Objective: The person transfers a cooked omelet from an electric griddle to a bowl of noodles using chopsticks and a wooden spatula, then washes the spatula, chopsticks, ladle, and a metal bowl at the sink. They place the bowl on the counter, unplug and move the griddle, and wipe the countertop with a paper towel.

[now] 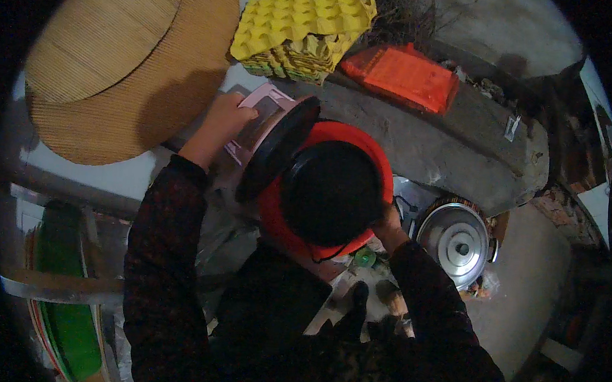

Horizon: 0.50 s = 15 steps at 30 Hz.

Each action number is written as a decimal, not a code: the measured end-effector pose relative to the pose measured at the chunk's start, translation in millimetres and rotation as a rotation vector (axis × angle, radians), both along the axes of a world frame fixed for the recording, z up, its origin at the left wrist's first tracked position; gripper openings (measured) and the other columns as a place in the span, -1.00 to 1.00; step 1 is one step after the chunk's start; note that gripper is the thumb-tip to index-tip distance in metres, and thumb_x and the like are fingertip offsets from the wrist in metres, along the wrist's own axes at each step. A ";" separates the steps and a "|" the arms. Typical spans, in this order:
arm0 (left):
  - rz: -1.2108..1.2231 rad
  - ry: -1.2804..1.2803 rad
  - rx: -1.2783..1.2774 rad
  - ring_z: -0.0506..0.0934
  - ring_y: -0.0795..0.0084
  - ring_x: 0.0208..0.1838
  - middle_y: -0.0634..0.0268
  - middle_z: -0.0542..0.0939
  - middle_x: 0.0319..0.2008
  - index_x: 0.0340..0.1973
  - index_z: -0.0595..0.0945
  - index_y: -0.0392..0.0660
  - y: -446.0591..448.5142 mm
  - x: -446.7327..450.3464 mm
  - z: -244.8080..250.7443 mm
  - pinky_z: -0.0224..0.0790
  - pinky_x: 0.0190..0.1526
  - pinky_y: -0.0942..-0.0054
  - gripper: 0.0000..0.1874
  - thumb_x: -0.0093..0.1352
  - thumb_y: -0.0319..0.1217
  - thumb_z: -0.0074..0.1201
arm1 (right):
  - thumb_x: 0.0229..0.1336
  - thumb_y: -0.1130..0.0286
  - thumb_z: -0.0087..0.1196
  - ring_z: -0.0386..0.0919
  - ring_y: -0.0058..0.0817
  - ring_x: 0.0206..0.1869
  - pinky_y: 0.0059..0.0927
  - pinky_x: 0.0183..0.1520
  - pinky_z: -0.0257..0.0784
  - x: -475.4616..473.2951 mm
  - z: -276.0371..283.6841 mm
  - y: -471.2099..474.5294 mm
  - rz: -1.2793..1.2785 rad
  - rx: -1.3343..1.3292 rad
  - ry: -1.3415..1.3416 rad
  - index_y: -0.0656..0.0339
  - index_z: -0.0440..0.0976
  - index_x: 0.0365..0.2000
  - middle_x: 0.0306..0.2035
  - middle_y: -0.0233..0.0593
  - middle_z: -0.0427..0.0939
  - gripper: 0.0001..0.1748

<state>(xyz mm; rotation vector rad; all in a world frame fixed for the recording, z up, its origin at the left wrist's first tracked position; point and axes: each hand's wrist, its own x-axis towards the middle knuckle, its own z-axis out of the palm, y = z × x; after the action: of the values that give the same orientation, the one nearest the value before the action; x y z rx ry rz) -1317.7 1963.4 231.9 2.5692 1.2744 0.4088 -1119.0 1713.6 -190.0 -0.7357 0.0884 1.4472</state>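
Observation:
A pink plastic frame [269, 94] is gripped at its upper left side by my left hand [233, 115]. Tilted against that frame is a dark round disc [279, 149], seen nearly edge-on; whether it is joined to the frame I cannot tell. A round black vessel [333, 194] sits within or over a red plastic basin [383, 158], its inside too dark to make out. My right hand [389, 225] holds the black vessel at its right rim, the fingers partly hidden. A thin dark loop hangs below the basin's front.
Yellow egg trays [301, 34] are stacked behind, left of a red plastic package [401, 78] on a concrete ledge [439, 145]. Round ribbed brown mats [121, 119] lie at upper left. A lidded metal pot [453, 241] stands right. Green boards [68, 329] lean at lower left.

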 end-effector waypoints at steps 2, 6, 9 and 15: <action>0.047 0.024 0.015 0.58 -0.04 -0.30 -0.07 0.61 -0.42 -0.30 0.64 -0.31 3.3 -0.5 -6.4 0.42 -0.22 0.21 -0.59 0.11 -0.20 0.18 | 0.31 0.24 -0.21 0.44 -0.22 0.13 -0.20 0.22 0.33 -0.9 -9.2 5.7 0.100 -0.023 -0.350 0.24 0.36 0.13 0.10 -0.14 0.49 -0.54; 0.087 0.060 -0.127 0.57 0.21 -0.42 0.10 0.59 -0.51 -0.31 0.63 -0.28 10.4 1.1 -0.9 0.41 -0.35 0.28 -0.62 0.15 -0.20 0.19 | 0.30 0.26 -0.19 0.45 -0.24 0.12 -0.22 0.19 0.36 -8.9 -4.0 11.6 0.341 -0.025 -0.897 0.22 0.36 0.13 0.08 -0.13 0.50 -0.54; 0.089 0.042 -0.124 0.50 0.42 -0.52 0.24 0.54 -0.58 -0.33 0.62 -0.25 14.3 -2.4 3.8 0.35 -0.46 0.36 -0.67 0.18 -0.21 0.19 | 0.30 0.26 -0.17 0.45 -0.24 0.11 -0.22 0.18 0.37 -17.5 5.2 15.6 0.161 -0.071 -0.307 0.21 0.37 0.12 0.08 -0.13 0.50 -0.55; 0.114 -0.013 -0.151 0.47 0.48 -0.57 0.26 0.54 -0.59 -0.31 0.63 -0.23 47.0 -32.5 11.5 0.29 -0.55 0.41 -0.69 0.21 -0.23 0.20 | 0.28 0.18 -0.18 0.54 -0.30 -0.09 -0.35 -0.10 0.50 -21.5 -10.3 25.7 -0.064 0.013 0.262 0.24 0.47 -0.05 -0.05 -0.26 0.58 -0.59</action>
<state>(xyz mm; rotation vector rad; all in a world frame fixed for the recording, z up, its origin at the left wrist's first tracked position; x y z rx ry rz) -1350.2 2010.4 243.4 2.3735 1.3959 0.3364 -1140.6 1739.2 -200.3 -0.5243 0.3012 1.4754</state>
